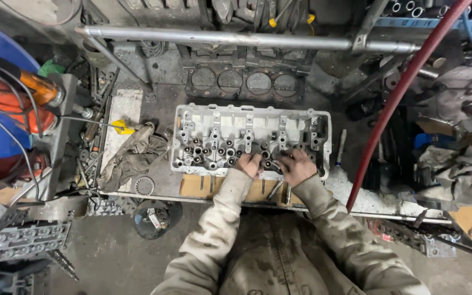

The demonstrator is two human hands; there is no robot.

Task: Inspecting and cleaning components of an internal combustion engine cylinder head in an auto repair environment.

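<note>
A grey aluminium cylinder head lies flat on the grimy counter, its long side turned toward the person, who leans over it in a stained tan work jacket. Both hands sit at the near edge of the casting, close together and just right of its middle. The left hand is curled, fingers bent down onto the row of small round valve parts there; it seems to pinch something small, though what it is I cannot tell from here. The right hand rests just beside it, fingers also bent and pressed against the head's near wall, closed loosely over the same spot. Between the two hands a small dark metal piece shows, too small to name.

Under the near edge of the cylinder head lies a flat piece of cardboard, and on it, just below the wrists, a couple of slim metal valves lie apart from the casting. To the left of the head a crumpled dirty rag lies on the counter, with a small toothed ring near it. Behind the head, well apart from the hands, a dark head gasket with four round openings lies flat. A red hose sweeps down across the right side.
</note>
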